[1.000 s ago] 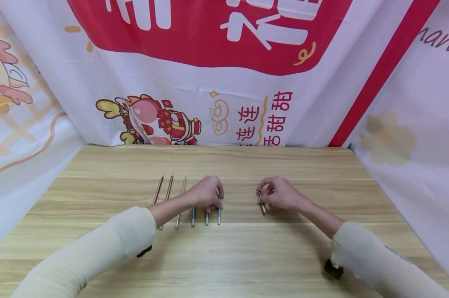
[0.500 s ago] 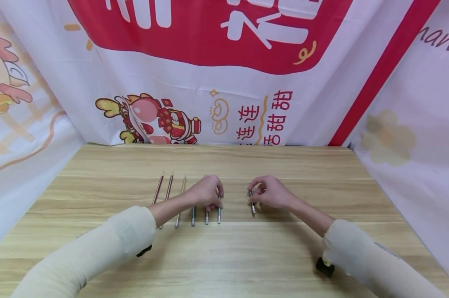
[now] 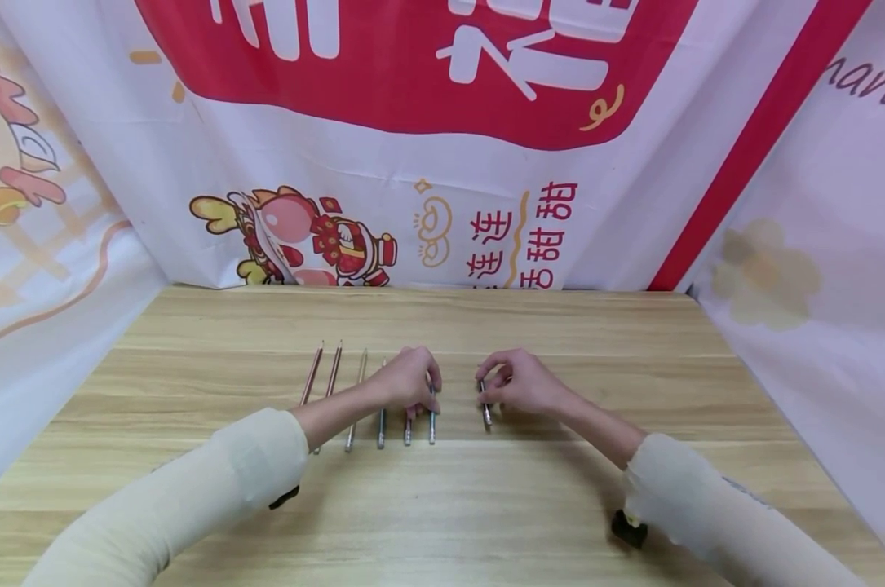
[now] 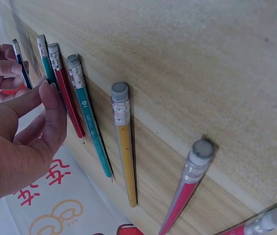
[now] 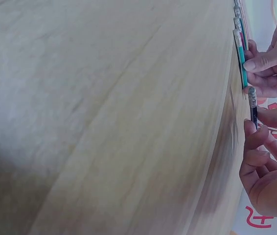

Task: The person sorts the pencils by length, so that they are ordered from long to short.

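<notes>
In the head view my left hand (image 3: 409,380) pinches a green pencil (image 3: 432,428) at the right end of a row, between thumb and fingers. To the right of it, my right hand (image 3: 521,383) holds a dark pencil (image 3: 487,416) by its middle, eraser end toward me. The right wrist view shows that pencil's eraser end (image 5: 252,93) above the right thumb and fingers. In the left wrist view a red pencil (image 4: 66,85), another green pencil (image 4: 90,122), a yellow pencil (image 4: 125,156) and a pink-red pencil (image 4: 183,196) lie beside the left hand, roughly parallel.
The wooden table (image 3: 442,514) has its back edge against a printed cloth (image 3: 383,155) that hangs like a wall. Cloth sides stand at left and right too. The left forearm passes over the lower parts of some pencils.
My right hand has moved left with the dark pencil, nearer the left hand and the row. My left hand and the pencils in the row have stayed where they were.
</notes>
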Motion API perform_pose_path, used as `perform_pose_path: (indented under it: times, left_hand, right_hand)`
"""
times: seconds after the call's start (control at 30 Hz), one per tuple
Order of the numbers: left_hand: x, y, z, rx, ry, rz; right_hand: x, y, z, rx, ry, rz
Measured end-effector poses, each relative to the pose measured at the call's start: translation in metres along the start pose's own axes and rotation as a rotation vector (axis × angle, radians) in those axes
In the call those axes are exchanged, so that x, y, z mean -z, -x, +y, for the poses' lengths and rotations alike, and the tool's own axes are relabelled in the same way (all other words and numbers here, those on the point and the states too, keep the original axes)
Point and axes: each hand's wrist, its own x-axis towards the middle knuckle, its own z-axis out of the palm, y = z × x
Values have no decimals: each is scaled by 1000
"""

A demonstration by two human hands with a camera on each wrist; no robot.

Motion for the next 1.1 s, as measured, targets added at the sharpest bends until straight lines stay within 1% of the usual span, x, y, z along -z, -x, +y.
perform_pose_path:
  times: [0.3,0.7,0.97,1.1]
  left_hand:
    - [-1,-1,-1,-17,12,6]
    - [-1,-1,-2,-20,19,7]
    - [-1,-1,-3,-1,25,7]
    - [-1,-1,-3,-2,22,6]
  right_hand:
    - [-7,-3,-4,-14,-14,-26]
    - [-20,-8,-11,-9,-19,-47]
    - [-27,-8,-14,42,-13,-73]
    - [-30,-8,-16,53,-19,-82]
